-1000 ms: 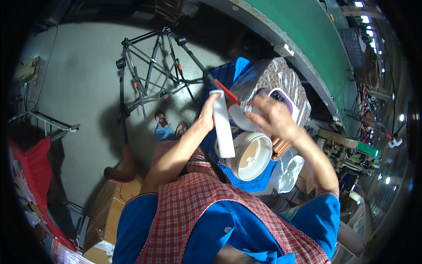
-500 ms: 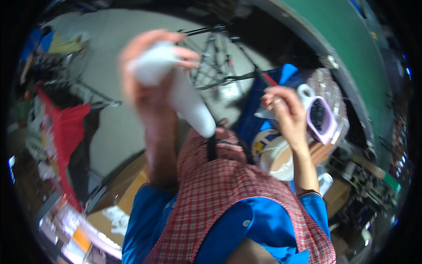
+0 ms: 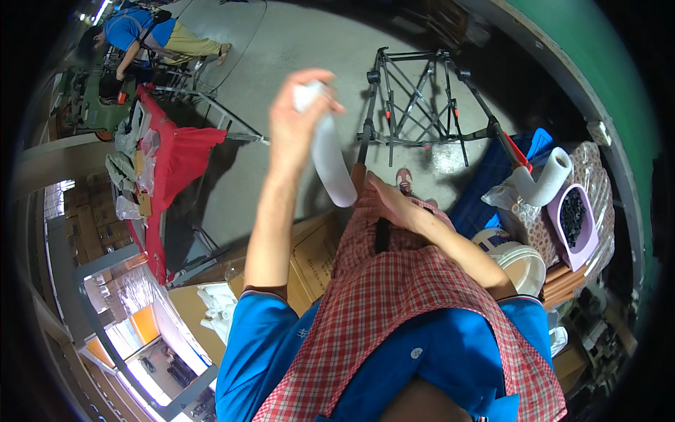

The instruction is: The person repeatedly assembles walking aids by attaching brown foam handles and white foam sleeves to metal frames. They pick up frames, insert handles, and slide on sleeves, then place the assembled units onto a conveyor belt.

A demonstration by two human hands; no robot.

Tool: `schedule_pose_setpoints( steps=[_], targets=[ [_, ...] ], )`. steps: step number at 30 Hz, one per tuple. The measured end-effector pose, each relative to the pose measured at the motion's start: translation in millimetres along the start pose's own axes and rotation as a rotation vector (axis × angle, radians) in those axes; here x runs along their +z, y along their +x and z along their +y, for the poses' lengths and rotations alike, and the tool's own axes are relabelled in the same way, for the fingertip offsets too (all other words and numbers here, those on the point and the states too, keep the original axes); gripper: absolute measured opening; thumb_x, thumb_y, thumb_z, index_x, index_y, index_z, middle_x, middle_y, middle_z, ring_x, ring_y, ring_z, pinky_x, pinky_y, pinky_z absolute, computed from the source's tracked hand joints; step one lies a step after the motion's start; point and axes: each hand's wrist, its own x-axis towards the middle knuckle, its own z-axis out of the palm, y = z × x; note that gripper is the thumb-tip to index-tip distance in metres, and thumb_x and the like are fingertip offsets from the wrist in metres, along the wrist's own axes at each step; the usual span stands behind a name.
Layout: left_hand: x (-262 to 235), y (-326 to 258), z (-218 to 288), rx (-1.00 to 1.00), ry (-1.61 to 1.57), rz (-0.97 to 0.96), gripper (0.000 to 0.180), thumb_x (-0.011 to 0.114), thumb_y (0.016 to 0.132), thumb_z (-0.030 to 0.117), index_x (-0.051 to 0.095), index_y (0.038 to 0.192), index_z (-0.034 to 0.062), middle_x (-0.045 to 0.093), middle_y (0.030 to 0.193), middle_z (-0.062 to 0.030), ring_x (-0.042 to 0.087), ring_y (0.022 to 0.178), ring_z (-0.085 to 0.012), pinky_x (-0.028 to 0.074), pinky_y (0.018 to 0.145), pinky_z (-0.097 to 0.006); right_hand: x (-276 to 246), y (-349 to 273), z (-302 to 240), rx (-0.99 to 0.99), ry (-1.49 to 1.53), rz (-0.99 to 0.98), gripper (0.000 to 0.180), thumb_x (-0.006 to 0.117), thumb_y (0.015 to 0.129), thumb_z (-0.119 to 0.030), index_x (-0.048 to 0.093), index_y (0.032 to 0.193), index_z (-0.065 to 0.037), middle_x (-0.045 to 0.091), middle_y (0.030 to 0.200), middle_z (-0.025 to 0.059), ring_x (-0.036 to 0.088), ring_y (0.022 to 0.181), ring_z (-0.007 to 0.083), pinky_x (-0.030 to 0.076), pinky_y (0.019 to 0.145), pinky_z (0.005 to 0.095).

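Note:
My left hand is raised and closed around the upper end of a white, curved foam tube, which hangs down toward my apron. Its lower end comes close beside a brown grip on the left bar of a black folding metal frame. My right hand reaches across my body to that grip and is closed on its near end; some of its fingers are hidden. On the frame's right bar, a second white curved tube sits by the bar's end, near a red strip.
To the right, a lilac scoop-like tray of small black pieces rests on plastic-wrapped brown tubes, beside a white bucket. Cardboard boxes are at the left, with a red cloth-covered rack beyond. Another person bends over at far left.
My right hand has moved left, from beside the right bar to the brown grip on the left bar. My left hand still holds the white tube. The view has shifted.

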Motion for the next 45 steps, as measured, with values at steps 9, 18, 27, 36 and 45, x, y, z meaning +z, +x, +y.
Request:
schedule_pose_setpoints(
  steps=[9, 18, 27, 36, 45],
  targets=[
    [18.7, -73.1, -72.3, 0.171, 0.439, 0.245, 0.034, 0.060, 0.081, -0.003, 0.057, 0.114, 0.0048, 0.056, 0.087, -0.0036, 0.060, 0.071, -0.0120, 0.052, 0.063, -0.026, 12.7, 23.9, -14.5, -0.140, 0.139, 0.122, 0.041, 0.033, 0.103, -0.037, 0.058, 0.106, -0.004, 0.064, 0.103, 0.0078, 0.062, 0.092, 0.0188, 0.050, 0.082, 0.0346],
    [20.6, -127.7, -134.7, -0.040, -0.213, 0.205, 0.075, 0.062, 0.077, 0.001, 0.027, 0.143, 0.0077, 0.055, 0.102, -0.0073, 0.059, 0.086, -0.0170, 0.052, 0.076, -0.033, 1.8, 26.4, -10.3, -0.140, 0.048, 0.109, 0.042, 0.036, 0.102, -0.037, 0.059, 0.110, -0.003, 0.065, 0.103, 0.0099, 0.062, 0.090, 0.0190, 0.051, 0.078, 0.0338],
    [-20.2, -77.4, -123.0, -0.125, -0.755, 0.410, 0.052, 0.049, 0.096, 0.039, 0.046, 0.129, -0.0008, 0.059, 0.099, -0.0118, 0.058, 0.095, -0.0233, 0.046, 0.087, -0.032, -102.2, 12.2, -27.9, -0.309, -0.333, 0.437, 0.047, 0.052, 0.097, -0.038, 0.050, 0.130, -0.004, 0.066, 0.102, 0.0117, 0.065, 0.088, 0.0167, 0.052, 0.071, 0.0275],
    [16.3, -21.9, -362.1, -0.254, 0.131, -0.085, 0.027, 0.052, 0.096, 0.023, 0.057, 0.111, 0.0012, 0.059, 0.089, -0.0058, 0.057, 0.081, -0.0176, 0.047, 0.075, -0.028, -302.5, -68.0, -78.8, -0.577, -0.319, 1.213, 0.048, 0.070, 0.083, -0.023, 0.049, 0.125, -0.009, 0.061, 0.104, 0.0050, 0.060, 0.091, 0.0143, 0.053, 0.067, 0.0290],
    [59.7, 36.8, -345.7, -0.062, 0.186, 0.066, 0.022, 0.056, 0.096, 0.021, 0.060, 0.101, 0.0003, 0.063, 0.090, -0.0043, 0.059, 0.084, -0.0165, 0.048, 0.077, -0.032, -325.2, -42.7, -109.8, -0.745, -1.018, 1.310, 0.035, 0.067, 0.090, -0.020, 0.058, 0.119, -0.003, 0.065, 0.104, 0.0068, 0.061, 0.096, 0.0170, 0.048, 0.084, 0.0307]
  ],
)
